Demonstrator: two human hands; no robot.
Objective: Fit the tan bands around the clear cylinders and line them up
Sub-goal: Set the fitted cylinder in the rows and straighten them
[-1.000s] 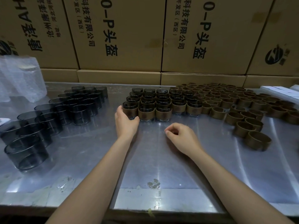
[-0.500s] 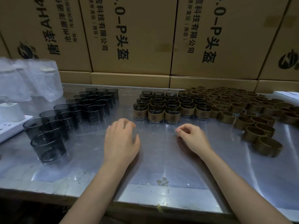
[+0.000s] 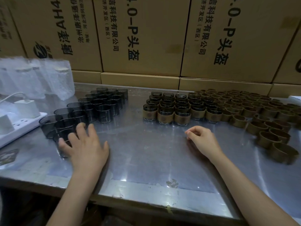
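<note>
Now that the left hand (image 3: pixel 84 147) has swung away from the banded cylinders (image 3: pixel 166 114) to the nearest clear cylinder (image 3: pixel 62 144), its fingers (image 3: pixel 81 128) spread over the rim without gripping. Right of that block, the right hand (image 3: pixel 203 141) rests loosely curled and empty on the worktop (image 3: pixel 146 160), tan bands (image 3: pixel 267 139) beyond it; another fitting looks about to begin.

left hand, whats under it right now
The left hand reaches over the nearest smoky clear cylinder, fingers spread across its rim. Much of that cylinder is covered by the hand, so whether the fingers grip it cannot be told. The steel table lies beneath.
</note>
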